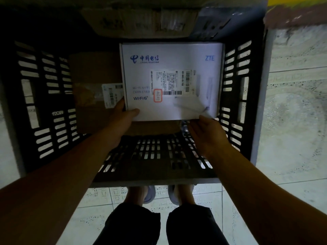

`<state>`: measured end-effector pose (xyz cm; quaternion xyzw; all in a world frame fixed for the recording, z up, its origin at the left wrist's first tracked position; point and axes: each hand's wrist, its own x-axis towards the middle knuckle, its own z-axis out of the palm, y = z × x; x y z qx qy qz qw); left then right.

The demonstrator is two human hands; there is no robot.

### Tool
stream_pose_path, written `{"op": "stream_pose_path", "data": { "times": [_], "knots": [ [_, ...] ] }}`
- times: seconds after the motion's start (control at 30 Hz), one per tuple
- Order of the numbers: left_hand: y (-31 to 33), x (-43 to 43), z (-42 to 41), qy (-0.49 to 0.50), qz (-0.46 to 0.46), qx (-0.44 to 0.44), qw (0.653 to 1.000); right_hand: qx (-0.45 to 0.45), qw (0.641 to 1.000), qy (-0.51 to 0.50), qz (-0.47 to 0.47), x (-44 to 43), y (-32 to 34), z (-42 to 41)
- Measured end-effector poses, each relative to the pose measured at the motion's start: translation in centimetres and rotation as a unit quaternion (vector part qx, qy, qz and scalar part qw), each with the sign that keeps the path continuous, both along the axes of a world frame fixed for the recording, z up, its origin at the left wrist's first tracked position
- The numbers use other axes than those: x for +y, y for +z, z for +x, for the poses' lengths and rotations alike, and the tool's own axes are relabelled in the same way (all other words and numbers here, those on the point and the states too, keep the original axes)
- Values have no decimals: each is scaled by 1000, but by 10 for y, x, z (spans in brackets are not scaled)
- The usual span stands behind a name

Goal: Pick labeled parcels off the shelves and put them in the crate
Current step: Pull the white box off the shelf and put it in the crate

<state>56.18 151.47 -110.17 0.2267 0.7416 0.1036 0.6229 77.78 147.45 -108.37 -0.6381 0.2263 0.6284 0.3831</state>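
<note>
White parcel [171,82] — a flat white carton, printed side up, inside the crate [154,156] against its right wall. Print read from the lid: blue China Telecom logo with Chinese characters and "CHINA TELECOM" at far left; "ZTE" in pale blue at far right; "WiFi6" at near left, with "ZXHN E183..." above it, partly cut off by the shipping label [170,82]. The label is white, stuck near the middle, turned sideways; it carries barcodes along its near and right edges and dense small text, too fine to read. A small red-bordered stamp [157,95] sits at the label's near-left corner, characters illegible.

Left hand [123,115] grips the carton's near-left corner: thumb on top, fingers underneath. Right hand [207,131] is at the near-right corner, fingers loosely spread, fingertips touching the near edge — cannot tell whether it actually grips.

Under and left of the carton lies a brown cardboard parcel [93,82] with its own white barcode label [111,94], partly covered by the white box. At the far end, more parcels in shadow, labels unreadable.

Crate is black slotted plastic, standing on a pale tiled floor [292,121].
</note>
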Motion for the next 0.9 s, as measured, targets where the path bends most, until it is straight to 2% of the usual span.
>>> {"op": "stream_pose_path", "data": {
  "times": [0.2,0.33,0.43,0.57,0.67,0.9],
  "knots": [
    [56,2,-5,-1,1,36,999,6,993,120,-10,-7,57,-12],
    [125,-7,-8,-25,33,-26,999,-2,986,169,3,-8,110,-22],
    [172,-9,-18,1,23,-59,998,3,981,195,13,-6,148,-30],
    [230,-11,-25,58,28,-96,993,7,982,188,3,5,194,-40],
    [273,-19,-35,133,47,-106,984,23,974,226,19,15,236,-51],
    [361,-69,-48,305,101,-140,937,-18,940,332,74,21,315,-64]
  ]
}}
